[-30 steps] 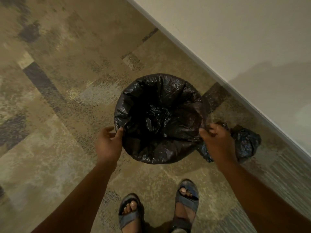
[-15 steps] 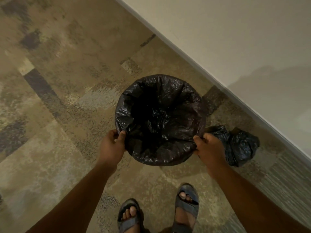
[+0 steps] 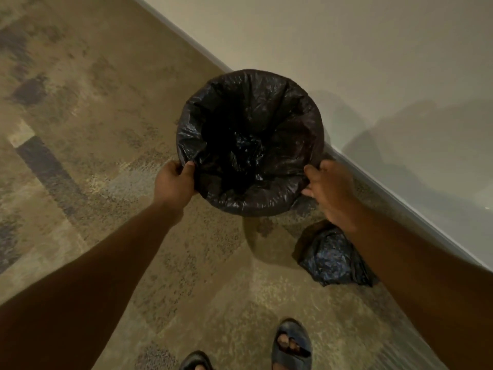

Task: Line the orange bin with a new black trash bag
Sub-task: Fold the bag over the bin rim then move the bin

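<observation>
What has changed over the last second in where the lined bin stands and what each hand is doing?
The bin, lined with the black trash bag, has moved away from the person, toward the wall; the tied-up bag on the floor now lies nearer the person than the bin. The left hand and right hand keep hold of the rim on opposite sides. The bag stays folded over the rim.

One head camera looks steeply down, close over the bag-lined bin [image 3: 250, 198], floor [image 3: 80, 102] and wall [image 3: 373, 49].
</observation>
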Available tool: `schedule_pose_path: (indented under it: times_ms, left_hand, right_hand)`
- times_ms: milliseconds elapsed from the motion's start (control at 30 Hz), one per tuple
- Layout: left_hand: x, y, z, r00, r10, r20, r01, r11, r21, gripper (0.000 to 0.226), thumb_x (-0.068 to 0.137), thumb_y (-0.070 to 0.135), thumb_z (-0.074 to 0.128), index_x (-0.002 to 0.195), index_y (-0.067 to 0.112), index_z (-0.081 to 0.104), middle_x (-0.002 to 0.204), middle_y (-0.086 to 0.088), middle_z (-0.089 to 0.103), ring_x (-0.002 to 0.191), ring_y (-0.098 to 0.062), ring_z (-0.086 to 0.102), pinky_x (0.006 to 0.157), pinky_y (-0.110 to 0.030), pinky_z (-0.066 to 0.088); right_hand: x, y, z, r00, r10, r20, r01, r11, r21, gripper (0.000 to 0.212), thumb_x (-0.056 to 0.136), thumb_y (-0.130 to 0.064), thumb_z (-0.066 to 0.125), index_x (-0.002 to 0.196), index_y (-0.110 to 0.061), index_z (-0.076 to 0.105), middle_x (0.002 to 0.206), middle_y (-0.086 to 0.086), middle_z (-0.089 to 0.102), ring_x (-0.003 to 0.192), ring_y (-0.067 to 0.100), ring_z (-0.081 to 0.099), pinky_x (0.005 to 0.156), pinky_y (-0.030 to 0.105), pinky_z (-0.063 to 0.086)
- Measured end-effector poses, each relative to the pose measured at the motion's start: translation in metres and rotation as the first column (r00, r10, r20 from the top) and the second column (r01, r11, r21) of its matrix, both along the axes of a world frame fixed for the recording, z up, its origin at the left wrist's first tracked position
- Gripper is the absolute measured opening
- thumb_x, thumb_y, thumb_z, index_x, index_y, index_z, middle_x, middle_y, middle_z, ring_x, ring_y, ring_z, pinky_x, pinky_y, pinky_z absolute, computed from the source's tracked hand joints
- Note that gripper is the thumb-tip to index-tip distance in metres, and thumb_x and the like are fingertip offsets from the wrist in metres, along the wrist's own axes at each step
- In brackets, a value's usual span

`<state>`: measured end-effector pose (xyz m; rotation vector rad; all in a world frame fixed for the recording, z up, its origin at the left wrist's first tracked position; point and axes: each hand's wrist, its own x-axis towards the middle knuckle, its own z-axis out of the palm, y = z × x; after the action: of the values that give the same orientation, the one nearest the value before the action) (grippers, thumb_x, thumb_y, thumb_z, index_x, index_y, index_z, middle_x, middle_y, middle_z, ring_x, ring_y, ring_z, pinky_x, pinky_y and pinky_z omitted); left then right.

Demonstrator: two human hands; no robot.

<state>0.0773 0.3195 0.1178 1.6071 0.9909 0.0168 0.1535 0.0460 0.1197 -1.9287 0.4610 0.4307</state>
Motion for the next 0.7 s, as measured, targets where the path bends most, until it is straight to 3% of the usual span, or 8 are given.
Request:
schedule_pose_path:
  times_ms: [100,200,267,333,500,633,700]
  left_hand:
    - [0.037,0.003,0.000,1.000,-0.008,0.024,0.008,1.000,-0.016,0.023,0.101,0.027,0.051,0.110,0.009,0.061,0.098,-0.002,0.069,0.084,-0.015,0.070,0.062,-0.027,0.061]
    - [0.070,0.007,-0.001,0.999,-0.022,0.029,0.023,1.000,-0.021,0.023,0.100,0.026,0.053,0.111,0.007,0.060,0.096,-0.004,0.068,0.082,-0.016,0.070,0.059,-0.026,0.060]
    - [0.089,0.007,-0.002,0.999,-0.016,0.040,0.017,1.000,-0.022,0.020,0.099,0.025,0.054,0.108,0.008,0.060,0.092,-0.002,0.066,0.079,-0.015,0.069,0.053,-0.024,0.058]
    - [0.106,0.005,-0.006,0.999,-0.010,0.048,0.012,1.000,-0.026,0.018,0.099,0.025,0.055,0.106,0.008,0.060,0.091,-0.003,0.065,0.078,-0.015,0.068,0.048,-0.021,0.056]
    - [0.134,-0.006,-0.016,0.999,-0.038,0.016,0.038,0.999,0.011,0.027,0.100,0.025,0.054,0.112,0.003,0.061,0.084,-0.002,0.062,0.071,-0.016,0.065,0.043,-0.023,0.056]
    - [0.146,-0.001,-0.021,0.997,-0.083,-0.010,0.083,0.996,0.030,0.031,0.100,0.027,0.053,0.114,0.001,0.061,0.097,-0.010,0.066,0.070,-0.018,0.065,0.057,-0.030,0.060]
    - [0.148,-0.001,-0.021,0.996,-0.092,-0.013,0.092,0.995,0.024,0.032,0.101,0.026,0.052,0.117,-0.001,0.059,0.099,-0.012,0.064,0.070,-0.018,0.064,0.055,-0.029,0.060]
  right_hand:
    - [0.042,0.007,0.004,1.000,0.006,0.003,-0.006,0.996,-0.084,0.017,0.094,-0.024,0.061,0.082,-0.011,0.061,0.090,0.010,0.068,0.063,0.021,0.070,0.062,0.036,0.063]
    - [0.074,0.007,0.007,0.997,0.047,0.054,-0.039,0.988,-0.148,0.018,0.093,-0.025,0.061,0.087,-0.007,0.062,0.086,0.014,0.068,0.059,0.023,0.071,0.069,0.043,0.063]
    - [0.090,0.006,0.005,0.997,0.046,0.062,-0.038,0.991,-0.132,0.020,0.092,-0.025,0.062,0.087,-0.005,0.062,0.090,0.015,0.069,0.056,0.019,0.070,0.069,0.042,0.063]
    - [0.103,0.005,0.001,0.998,0.024,0.058,-0.017,0.993,-0.113,0.026,0.090,-0.024,0.063,0.100,0.000,0.067,0.096,0.016,0.069,0.057,0.019,0.070,0.065,0.038,0.063]
    - [0.132,-0.001,-0.011,0.999,-0.054,0.002,0.054,0.999,-0.004,0.036,0.090,-0.018,0.063,0.119,0.004,0.062,0.113,0.019,0.067,0.072,0.028,0.070,0.054,0.029,0.060]
    - [0.145,-0.001,-0.024,0.997,-0.057,-0.041,0.060,0.996,0.071,0.041,0.090,-0.015,0.063,0.126,0.003,0.058,0.126,0.020,0.062,0.072,0.026,0.071,0.059,0.032,0.061]
    - [0.147,0.001,-0.027,0.997,-0.058,-0.040,0.061,0.995,0.074,0.043,0.089,-0.015,0.064,0.127,0.003,0.057,0.128,0.021,0.061,0.069,0.024,0.071,0.057,0.030,0.059]
